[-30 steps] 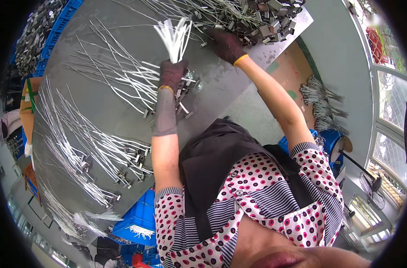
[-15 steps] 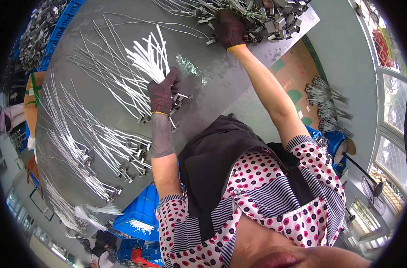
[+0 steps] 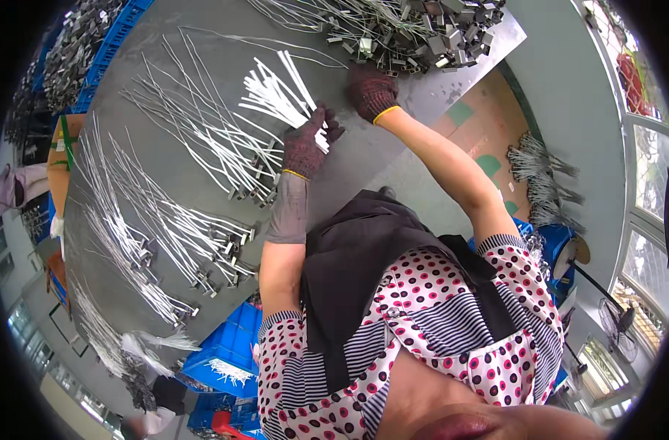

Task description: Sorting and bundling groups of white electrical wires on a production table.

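Observation:
My left hand (image 3: 307, 149), in a dark knitted glove, is closed around a bundle of thin white tubes (image 3: 277, 95) whose far ends fan out to the left. Short tube ends show below its thumb. My right hand (image 3: 373, 92), gloved alike, is curled beside the large pile of wired metal parts (image 3: 437, 40). A long thin wire (image 3: 276, 45) runs up to its fingertips; whatever is at that end is hidden by the glove. Left of my left hand lies a group of wired parts with white tubes on their leads (image 3: 210, 139), their small dark blocks toward me.
More sleeved wired parts (image 3: 180, 227) lie in rows on the grey table (image 3: 334, 183). A blue crate of small parts (image 3: 118, 44) stands far left. Below the table's left edge is a blue bin with white tubes (image 3: 228, 352). Bundled wires (image 3: 540, 176) lie right, near a fan (image 3: 617, 323).
My left hand has moved right with the tubes, uncovering the dark blocks beside it. My right hand has drawn back toward me from the pile, to the end of the long wire.

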The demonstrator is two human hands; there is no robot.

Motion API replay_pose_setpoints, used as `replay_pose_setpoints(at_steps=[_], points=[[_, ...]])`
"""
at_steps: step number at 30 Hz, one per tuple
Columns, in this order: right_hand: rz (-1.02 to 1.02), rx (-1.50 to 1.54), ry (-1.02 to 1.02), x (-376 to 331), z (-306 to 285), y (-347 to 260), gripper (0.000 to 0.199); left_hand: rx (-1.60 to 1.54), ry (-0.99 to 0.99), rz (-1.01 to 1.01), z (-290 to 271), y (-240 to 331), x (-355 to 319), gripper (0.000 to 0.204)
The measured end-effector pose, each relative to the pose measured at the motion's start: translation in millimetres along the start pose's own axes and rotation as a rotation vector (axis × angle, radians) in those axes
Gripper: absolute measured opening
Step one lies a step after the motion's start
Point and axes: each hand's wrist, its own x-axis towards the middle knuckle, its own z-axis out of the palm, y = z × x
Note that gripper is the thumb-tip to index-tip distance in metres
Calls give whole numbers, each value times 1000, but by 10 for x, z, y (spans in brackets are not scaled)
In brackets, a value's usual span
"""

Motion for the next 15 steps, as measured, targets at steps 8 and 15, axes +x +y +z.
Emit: replay_pose_setpoints(at_steps=[8, 15], points=[[-71, 272, -257, -612, -421, 320, 30, 393, 264, -34, 351, -221, -145, 32], [414, 1333, -853, -1305, -1195, 779, 46, -7, 234, -19, 394, -676, -48, 25]])
